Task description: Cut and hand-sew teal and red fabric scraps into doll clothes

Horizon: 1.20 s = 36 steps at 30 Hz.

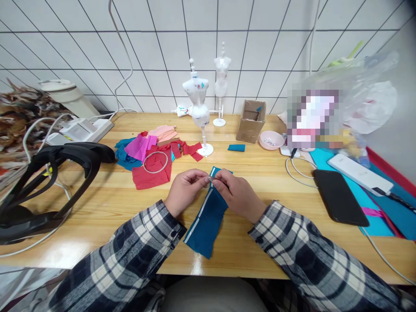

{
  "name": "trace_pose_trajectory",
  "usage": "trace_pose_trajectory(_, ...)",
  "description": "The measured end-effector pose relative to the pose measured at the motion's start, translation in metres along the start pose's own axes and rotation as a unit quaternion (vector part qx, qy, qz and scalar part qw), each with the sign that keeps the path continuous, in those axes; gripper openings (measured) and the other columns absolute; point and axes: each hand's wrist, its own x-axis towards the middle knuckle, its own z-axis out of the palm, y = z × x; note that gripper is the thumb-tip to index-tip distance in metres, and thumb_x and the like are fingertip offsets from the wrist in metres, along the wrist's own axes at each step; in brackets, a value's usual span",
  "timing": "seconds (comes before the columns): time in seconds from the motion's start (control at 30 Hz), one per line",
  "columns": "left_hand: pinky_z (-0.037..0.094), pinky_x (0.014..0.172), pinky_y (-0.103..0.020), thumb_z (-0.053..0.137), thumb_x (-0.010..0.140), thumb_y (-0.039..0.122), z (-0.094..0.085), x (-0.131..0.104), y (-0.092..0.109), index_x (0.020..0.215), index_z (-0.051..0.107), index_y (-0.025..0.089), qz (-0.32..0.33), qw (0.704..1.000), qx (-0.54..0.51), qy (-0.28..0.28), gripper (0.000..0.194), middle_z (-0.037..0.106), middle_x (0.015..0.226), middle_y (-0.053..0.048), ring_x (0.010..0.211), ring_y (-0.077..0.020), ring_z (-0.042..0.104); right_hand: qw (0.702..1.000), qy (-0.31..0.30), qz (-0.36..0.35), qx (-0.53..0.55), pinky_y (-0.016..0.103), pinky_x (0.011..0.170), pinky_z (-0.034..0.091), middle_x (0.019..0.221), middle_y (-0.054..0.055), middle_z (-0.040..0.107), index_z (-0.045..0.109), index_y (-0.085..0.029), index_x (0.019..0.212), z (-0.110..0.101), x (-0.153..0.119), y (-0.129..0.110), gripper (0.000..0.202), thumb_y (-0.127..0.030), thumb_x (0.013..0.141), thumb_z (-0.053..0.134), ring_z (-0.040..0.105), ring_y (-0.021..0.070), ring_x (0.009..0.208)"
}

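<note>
A dark blue piece of cloth or crepe paper [208,225] lies slantwise on the table, with white tape-like strips [204,206] along its left edge. Over its far part, my left hand [186,186] and my right hand [238,190] meet with fingertips pinched together. Between them is a small pale bit, too small to name. My right hand's lower side overlaps the blue piece, while my left hand is beside its taped edge. Just beyond stand a white dress-form figure [199,104] and, farther back, another dress form [222,78].
Left of my hands are red fabric [151,175] with a hoop [156,171] on it, magenta [140,146] and other coloured scraps, and a black headset frame [65,186]. A cardboard box [248,130], pink bowl [271,141], black phone [339,197] and white power bank [360,174] are rightward.
</note>
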Motion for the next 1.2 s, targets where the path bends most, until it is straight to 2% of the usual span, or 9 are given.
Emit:
trace_pose_trajectory(0.63,0.050,0.070,-0.028,0.077,0.067,0.040,-0.001,-0.001,0.001,0.075,0.071,0.016,-0.004,1.000,0.028,-0.002,0.026,0.070,0.072,-0.003,0.069,-0.0162,0.062,1.000,-0.005,0.008,-0.020,0.025,0.057,0.031,0.070,-0.002,0.058,0.051,-0.022,0.090,-0.003,0.001,-0.004,0.023,-0.041,0.097,0.040,0.052,0.0143,0.060)
trace_pose_trajectory(1.0,0.048,0.070,-0.027,0.075,0.071,0.038,0.001,-0.002,0.002,0.077,0.069,0.016,-0.003,1.000,0.012,0.009,0.024,0.068,0.073,-0.002,0.070,-0.0149,0.060,0.998,0.050,0.024,0.023,0.026,0.059,0.033,0.073,-0.001,0.060,0.049,-0.022,0.091,0.014,-0.002,-0.011,0.026,-0.041,0.100,0.033,0.054,0.0158,0.062)
trace_pose_trajectory(1.13,0.047,0.068,-0.028,0.072,0.073,0.042,0.003,-0.002,0.002,0.078,0.067,0.016,0.004,0.998,0.063,-0.010,0.026,0.068,0.074,-0.002,0.069,-0.0159,0.060,0.998,0.064,0.027,0.008,0.026,0.059,0.034,0.073,0.000,0.061,0.051,-0.022,0.092,0.013,0.001,-0.009,0.027,-0.040,0.099,0.033,0.056,0.0160,0.062)
trace_pose_trajectory(1.2,0.047,0.071,-0.030,0.068,0.077,0.042,0.002,-0.002,0.002,0.080,0.067,0.018,0.036,0.988,0.144,-0.032,0.024,0.068,0.076,-0.003,0.073,-0.0176,0.061,0.996,0.083,0.044,-0.007,0.026,0.058,0.034,0.072,0.000,0.062,0.052,-0.022,0.092,0.003,0.004,-0.001,0.028,-0.042,0.099,0.033,0.056,0.0163,0.062)
